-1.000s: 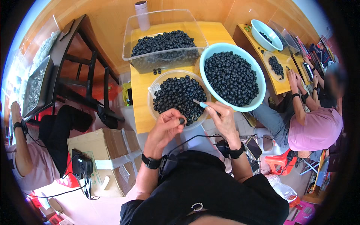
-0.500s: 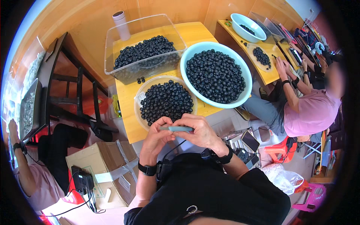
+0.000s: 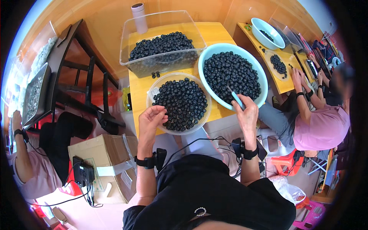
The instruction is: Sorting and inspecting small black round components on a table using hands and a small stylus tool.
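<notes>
My left hand has its fingers closed at the left edge of a round clear tray of round black beads. Its fingertips touch the beads, and whatever they pinch is too small to make out. In my right hand is a slim tool with a light-blue handle and a narrow metal tip. That tip points up and left over the beads in a light-blue basin, which stands to the right of the tray. Whether the tip touches them, I cannot tell.
A clear plastic bin of black beads stands behind the tray on the yellow table, with a pink bottle behind it. A cardboard box sits at lower left. People work at left and at another table on the right.
My hands were together in front of the tray, both on the tool. They have parted: the left has gone to the beads, the right has carried the tool right over the basin.
</notes>
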The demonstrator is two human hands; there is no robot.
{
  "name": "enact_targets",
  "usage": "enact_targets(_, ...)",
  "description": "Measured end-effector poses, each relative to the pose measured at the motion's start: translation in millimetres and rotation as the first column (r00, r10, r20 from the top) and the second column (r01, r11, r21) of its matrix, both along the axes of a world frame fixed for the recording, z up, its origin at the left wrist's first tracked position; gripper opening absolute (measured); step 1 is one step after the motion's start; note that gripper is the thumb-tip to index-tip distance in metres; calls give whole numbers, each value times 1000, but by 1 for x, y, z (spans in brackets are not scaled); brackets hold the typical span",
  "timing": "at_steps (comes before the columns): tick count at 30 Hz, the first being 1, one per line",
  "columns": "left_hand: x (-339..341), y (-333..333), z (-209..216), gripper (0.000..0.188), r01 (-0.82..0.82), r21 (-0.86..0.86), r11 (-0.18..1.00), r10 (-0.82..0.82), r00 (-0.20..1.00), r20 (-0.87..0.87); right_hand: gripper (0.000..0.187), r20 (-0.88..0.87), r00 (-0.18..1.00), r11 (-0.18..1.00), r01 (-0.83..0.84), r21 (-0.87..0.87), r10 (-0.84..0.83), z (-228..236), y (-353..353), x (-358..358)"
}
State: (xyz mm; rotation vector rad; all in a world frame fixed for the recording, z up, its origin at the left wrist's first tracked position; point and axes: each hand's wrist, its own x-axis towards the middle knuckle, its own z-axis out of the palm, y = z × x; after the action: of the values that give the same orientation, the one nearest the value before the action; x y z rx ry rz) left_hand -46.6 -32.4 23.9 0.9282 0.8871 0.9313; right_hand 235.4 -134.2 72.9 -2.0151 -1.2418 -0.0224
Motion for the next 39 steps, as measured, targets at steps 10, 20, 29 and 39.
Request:
enact_targets(10,70,13,-16,26,238,472,849,132,770,-625,15,111,992,997,68,-37,-64,-3,-1,-6)
enact_targets(20,83,12,-13,24,375,582,722,205,687,-697,13,164,985,997,63,-41,-56,-4,-1,-8)
enact_targets(29,45,2,14,14,318,-172,932,-242,902,357,16,-108,991,994,-70,83,79,6,-5,-19)
enact_targets(39,33,-12,9,17,432,-148,890,-236,712,661,19,-328,770,832,-541,120,548,16,3,-67)
